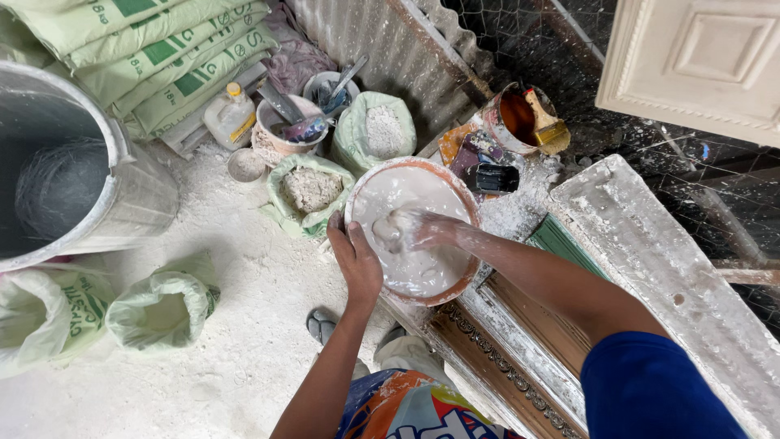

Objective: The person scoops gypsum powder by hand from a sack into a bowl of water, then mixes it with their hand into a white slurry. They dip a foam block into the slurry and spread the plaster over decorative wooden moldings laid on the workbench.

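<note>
My left hand grips the near rim of the round bowl, fingers curled over the edge and closed on it; my right hand is down in the white wet plaster that fills the bowl, coated in it, fingers bunched around a lump of the mix, though I cannot tell how tightly; the two hands sit close together, the left on the rim and the right just inside it. The bowl rests at the end of a long moulded frame dusted white, and a broad plaster-caked board lies alongside that to the right. Crowding the bowl on the far side: a black brush touching its rim, a rusty tin with a yellow-handled brush leaning in it; on the left, two open green sacks of powder, the nearer one just beside the bowl. Behind them stand a tub with tools, a small white jug and a stack of green-printed bags. A big metal drum stands well apart at far left, with two more tied green sacks on the powdery floor; my sandalled foot shows below the bowl.
</note>
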